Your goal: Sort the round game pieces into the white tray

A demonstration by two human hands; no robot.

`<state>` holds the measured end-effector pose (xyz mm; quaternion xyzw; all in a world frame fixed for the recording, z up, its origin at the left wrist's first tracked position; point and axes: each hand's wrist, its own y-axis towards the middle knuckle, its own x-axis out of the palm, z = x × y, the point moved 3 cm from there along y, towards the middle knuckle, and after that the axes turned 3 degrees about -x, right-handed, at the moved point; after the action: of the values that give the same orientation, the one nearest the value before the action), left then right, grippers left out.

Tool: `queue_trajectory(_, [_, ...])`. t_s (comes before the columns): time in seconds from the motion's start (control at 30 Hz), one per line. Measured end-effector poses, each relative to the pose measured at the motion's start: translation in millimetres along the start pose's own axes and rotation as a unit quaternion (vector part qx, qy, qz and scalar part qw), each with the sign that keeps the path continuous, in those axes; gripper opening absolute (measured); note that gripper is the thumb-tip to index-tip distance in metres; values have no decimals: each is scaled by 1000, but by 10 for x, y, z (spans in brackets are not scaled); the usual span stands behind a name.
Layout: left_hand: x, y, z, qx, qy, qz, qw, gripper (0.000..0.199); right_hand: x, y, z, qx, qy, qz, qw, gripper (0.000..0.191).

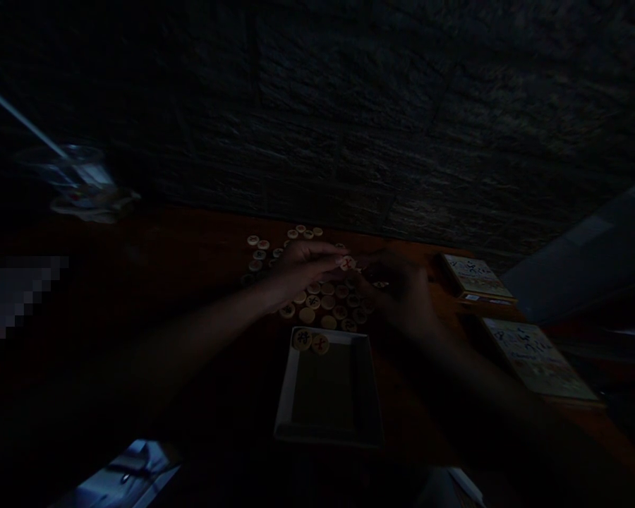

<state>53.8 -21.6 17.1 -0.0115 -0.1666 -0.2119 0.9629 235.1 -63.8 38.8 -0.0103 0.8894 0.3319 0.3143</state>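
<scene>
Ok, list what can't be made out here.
All in the head view:
Round pieces: some are partly covered by the left hand.
Right hand: shadow obscures whether it holds anything.
Two boxes: fine print too small to read.
Pale stick: upper end cut off by left edge.

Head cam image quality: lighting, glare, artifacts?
Head view: very dark, right hand dimmer than the left hand; same view, pale bluish reflections on the clear container, no strong glare on the tray; same view, blocky pixelation at the left edge.
</scene>
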Motion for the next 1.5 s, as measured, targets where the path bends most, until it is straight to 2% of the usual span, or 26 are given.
queue_trajectory(0.1, [-13, 7, -3, 9, 16, 6, 1000, 24, -1, -2, -8, 2, 2, -3, 1000, 22])
queue_trajectory(0.23, [-31, 28, -28, 13, 61, 6, 998, 26, 6, 1, -50, -35, -15, -19, 999, 27])
queue_trajectory(0.37, [-35, 26, -21, 21, 75, 12, 997, 23, 7, 6, -71, -52, -24, -27, 998, 23])
queue_trajectory(0.53, [-42, -7, 3, -8, 143, 18, 990, 26, 7, 5, -57, -60, -25, -32, 997, 23])
queue_trajectory(0.63, [-48, -17, 18, 2, 139, 10, 990, 23, -1, 8, -78, -69, -37, -31, 997, 22])
queue_trajectory(0.83, [-43, -26, 20, -3, 166, 22, 986, 25, 3, 11, -106, -36, -23, -45, 998, 19])
queue_trajectory(0.97, [-30, -31, 42, -7, 129, 37, 991, 23, 19, 1, -82, -9, -14, -49, 999, 18])
queue_trajectory(1.17, [-55, -26, 56, -31, 68, 34, 997, 23, 13, -3, -91, -35, -26, -48, 998, 17])
queue_trajectory(1.43, [-134, -4, 97, -20, 27, 79, 996, 27, 24, 2, -44, -12, -14, -66, 998, 19])
queue_trajectory(1.5, [-177, 20, 103, -2, 16, 98, 995, 27, 31, 12, -17, 18, 23, -56, 998, 19])
